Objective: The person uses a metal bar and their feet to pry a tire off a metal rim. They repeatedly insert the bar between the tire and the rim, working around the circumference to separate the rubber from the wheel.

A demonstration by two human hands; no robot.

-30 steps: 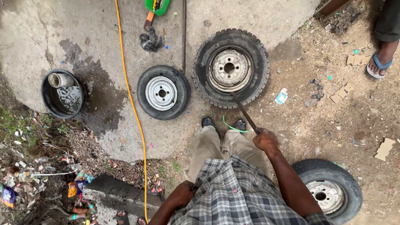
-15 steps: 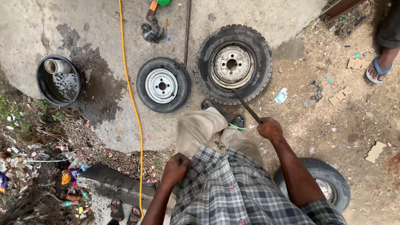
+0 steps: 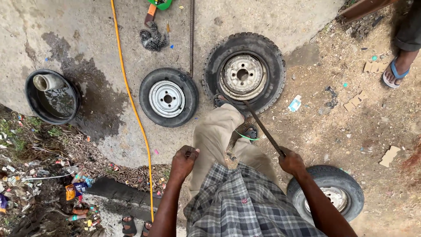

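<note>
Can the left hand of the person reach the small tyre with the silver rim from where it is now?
Probably yes, with a bend forward. The left hand is raised near the thigh, and the small tyre lies flat on the concrete just ahead of it. Nothing stands between them; the yellow hose runs past on the left.

Single head view, straight down (standing height), tyres (image 3: 245, 72) below
</note>
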